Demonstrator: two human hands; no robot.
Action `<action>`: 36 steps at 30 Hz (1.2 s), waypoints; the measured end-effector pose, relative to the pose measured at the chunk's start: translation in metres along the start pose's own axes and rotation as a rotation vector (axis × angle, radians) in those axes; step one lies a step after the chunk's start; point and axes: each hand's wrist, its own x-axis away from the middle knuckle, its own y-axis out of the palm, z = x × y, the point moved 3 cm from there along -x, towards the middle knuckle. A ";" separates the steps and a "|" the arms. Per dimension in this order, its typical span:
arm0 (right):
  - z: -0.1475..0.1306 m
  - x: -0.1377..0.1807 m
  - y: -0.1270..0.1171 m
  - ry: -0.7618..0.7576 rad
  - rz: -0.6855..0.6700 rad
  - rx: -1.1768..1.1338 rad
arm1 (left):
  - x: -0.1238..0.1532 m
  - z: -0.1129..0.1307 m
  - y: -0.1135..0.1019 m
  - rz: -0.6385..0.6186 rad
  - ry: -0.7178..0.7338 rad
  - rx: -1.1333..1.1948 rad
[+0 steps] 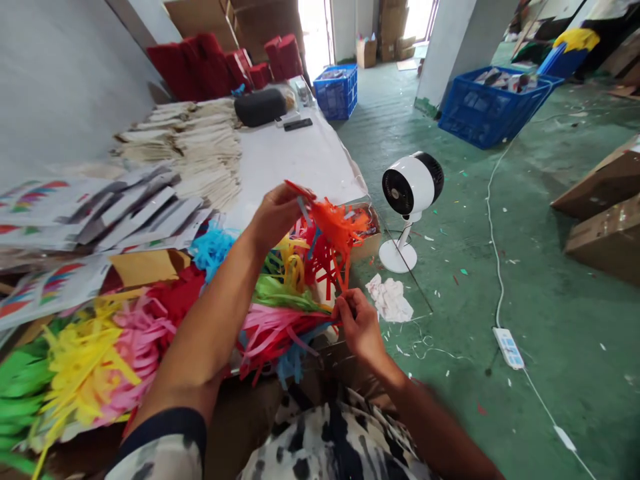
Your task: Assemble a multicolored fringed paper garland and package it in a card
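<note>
My left hand [285, 212] is closed on the top of an orange paper tassel [340, 227], its cut strips hanging to the right. Lower down, the fingers of my right hand [359, 325] are pinched together where the gathered ends of a green tassel [285, 295] and a pink tassel [280, 321] meet. What lies between those fingertips is too small to make out. Red strips [327, 263] and a yellow tassel [293, 263] sit between my hands. Under my left forearm are a light blue tassel [213, 248] and more bunches in pink [143, 333], yellow [83, 363] and green [23, 383].
Printed white packets [135, 213] and cream bundles [200, 143] cover the table's left side. A phone [298, 125] and a black case [260, 107] lie farther back. Right of the table stand a white fan [413, 187], crumpled paper [390, 299], a power strip [509, 347] and blue crates [485, 110].
</note>
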 end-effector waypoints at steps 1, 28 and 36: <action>0.000 0.000 0.000 -0.006 -0.002 0.003 | 0.001 0.005 -0.002 0.007 0.013 -0.033; -0.027 -0.019 0.004 -0.149 0.091 -0.083 | 0.131 -0.013 0.027 0.125 -0.099 -0.228; -0.038 -0.030 0.009 -0.229 0.172 -0.092 | 0.146 -0.017 0.038 0.156 -0.160 -0.020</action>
